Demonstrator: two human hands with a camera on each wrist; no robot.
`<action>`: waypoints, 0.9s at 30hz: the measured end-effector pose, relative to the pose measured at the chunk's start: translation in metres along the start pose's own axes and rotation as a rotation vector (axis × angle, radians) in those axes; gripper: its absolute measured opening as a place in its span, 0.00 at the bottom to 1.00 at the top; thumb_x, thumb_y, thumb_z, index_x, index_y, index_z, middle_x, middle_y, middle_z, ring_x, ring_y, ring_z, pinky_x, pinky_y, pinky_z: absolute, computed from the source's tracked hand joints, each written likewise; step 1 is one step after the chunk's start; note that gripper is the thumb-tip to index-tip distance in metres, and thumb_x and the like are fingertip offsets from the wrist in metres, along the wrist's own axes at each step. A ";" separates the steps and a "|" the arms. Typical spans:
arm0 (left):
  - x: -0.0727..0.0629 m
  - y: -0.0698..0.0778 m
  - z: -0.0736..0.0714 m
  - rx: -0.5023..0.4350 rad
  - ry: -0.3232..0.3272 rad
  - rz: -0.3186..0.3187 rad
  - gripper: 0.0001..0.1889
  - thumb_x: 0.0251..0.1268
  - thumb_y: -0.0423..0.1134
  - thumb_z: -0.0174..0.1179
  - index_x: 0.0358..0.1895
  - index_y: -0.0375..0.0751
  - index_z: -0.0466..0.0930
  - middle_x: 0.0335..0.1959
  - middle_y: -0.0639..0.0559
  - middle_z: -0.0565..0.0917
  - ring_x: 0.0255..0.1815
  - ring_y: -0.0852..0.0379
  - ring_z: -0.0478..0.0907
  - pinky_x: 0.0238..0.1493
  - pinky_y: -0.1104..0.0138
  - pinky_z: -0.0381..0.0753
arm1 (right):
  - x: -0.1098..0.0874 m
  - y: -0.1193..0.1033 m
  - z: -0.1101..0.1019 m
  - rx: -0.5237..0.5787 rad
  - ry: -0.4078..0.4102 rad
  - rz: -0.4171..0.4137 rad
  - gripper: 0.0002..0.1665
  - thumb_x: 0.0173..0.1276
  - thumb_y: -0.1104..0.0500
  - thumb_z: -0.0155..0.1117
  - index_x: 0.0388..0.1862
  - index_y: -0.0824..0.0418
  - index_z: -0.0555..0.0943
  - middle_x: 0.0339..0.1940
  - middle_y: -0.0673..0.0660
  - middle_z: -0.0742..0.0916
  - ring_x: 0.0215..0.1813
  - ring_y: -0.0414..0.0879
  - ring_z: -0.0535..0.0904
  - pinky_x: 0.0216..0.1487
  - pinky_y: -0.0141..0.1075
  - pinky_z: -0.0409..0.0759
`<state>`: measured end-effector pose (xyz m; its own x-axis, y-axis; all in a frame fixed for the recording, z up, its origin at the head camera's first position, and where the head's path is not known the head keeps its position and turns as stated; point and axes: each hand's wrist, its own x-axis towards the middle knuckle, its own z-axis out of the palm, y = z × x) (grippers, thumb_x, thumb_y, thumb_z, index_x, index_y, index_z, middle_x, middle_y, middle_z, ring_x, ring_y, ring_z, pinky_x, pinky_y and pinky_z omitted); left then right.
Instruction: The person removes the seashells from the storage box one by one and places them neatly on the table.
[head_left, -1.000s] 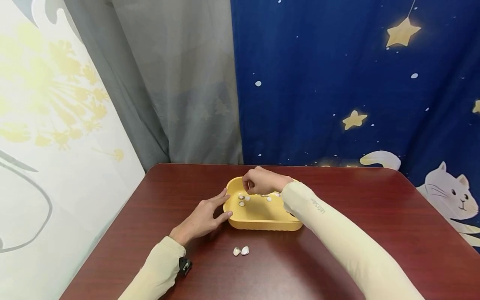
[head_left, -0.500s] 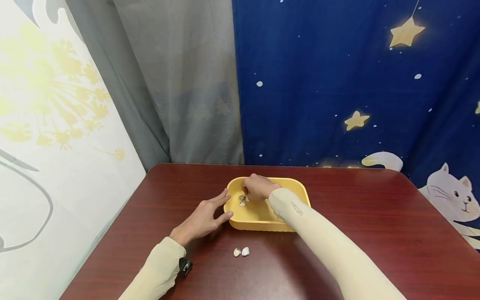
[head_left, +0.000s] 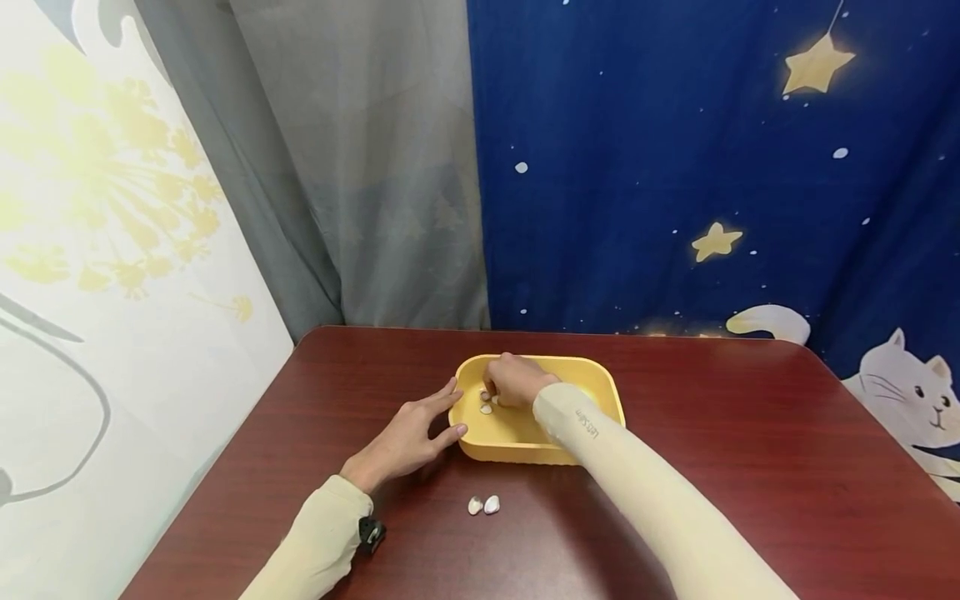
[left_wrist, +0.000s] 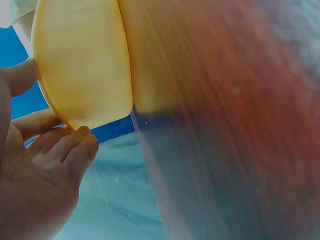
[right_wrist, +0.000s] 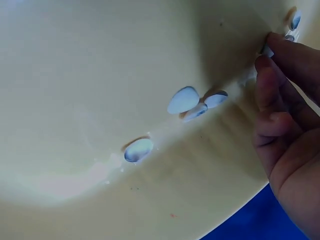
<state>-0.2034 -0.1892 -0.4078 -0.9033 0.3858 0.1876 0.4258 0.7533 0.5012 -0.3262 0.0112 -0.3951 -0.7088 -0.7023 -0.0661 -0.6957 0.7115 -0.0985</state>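
A yellow plastic tub (head_left: pixel 517 454) stands on the table. My left hand (head_left: pixel 405 433) rests at its left end, thumb and fingers spread and touching the rim; the left wrist view shows the fingertips (left_wrist: pixel 82 131) against the tub's outside. My right hand (head_left: pixel 517 379) reaches down inside the tub. In the right wrist view, thumb and index finger pinch a small seashell (right_wrist: pixel 267 51), mostly hidden by the fingers. Other pale shells lie on the tub floor, among them an oval shell (right_wrist: pixel 184 100) and a single shell (right_wrist: pixel 138 150).
Two shells (head_left: pixel 483 505) lie side by side on the dark red table (head_left: pixel 712 417), in front of the tub. A black band (head_left: pixel 371 533) sits at the left wrist. Behind the table hang a grey curtain (head_left: pixel 375 167) and a blue curtain (head_left: pixel 637 167).
My right hand has lowered into the tub, towards the shells at its left end. The left hand stays at the rim, and the two shells on the table have not moved.
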 end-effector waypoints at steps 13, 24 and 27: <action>0.001 -0.002 -0.001 0.014 0.002 0.016 0.33 0.73 0.51 0.59 0.74 0.37 0.67 0.80 0.44 0.61 0.77 0.47 0.66 0.74 0.51 0.70 | 0.002 -0.003 -0.001 -0.177 0.035 -0.084 0.18 0.65 0.56 0.72 0.15 0.49 0.81 0.22 0.45 0.84 0.26 0.40 0.73 0.36 0.35 0.80; 0.002 0.002 -0.003 0.019 0.000 0.020 0.33 0.72 0.50 0.60 0.74 0.37 0.68 0.79 0.44 0.62 0.77 0.48 0.66 0.74 0.51 0.70 | -0.003 -0.008 0.002 -0.260 0.054 -0.083 0.14 0.68 0.45 0.69 0.31 0.54 0.86 0.33 0.51 0.89 0.33 0.44 0.85 0.42 0.42 0.87; 0.001 0.001 -0.004 0.032 -0.012 0.013 0.33 0.72 0.50 0.60 0.74 0.37 0.67 0.80 0.44 0.61 0.77 0.47 0.65 0.74 0.52 0.70 | -0.003 -0.007 0.000 -0.235 0.024 -0.074 0.10 0.72 0.51 0.65 0.32 0.53 0.85 0.33 0.51 0.89 0.34 0.44 0.84 0.42 0.41 0.86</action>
<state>-0.2044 -0.1899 -0.4037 -0.8970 0.4020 0.1836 0.4392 0.7649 0.4711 -0.3195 0.0086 -0.3937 -0.6557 -0.7538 -0.0436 -0.7517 0.6462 0.1319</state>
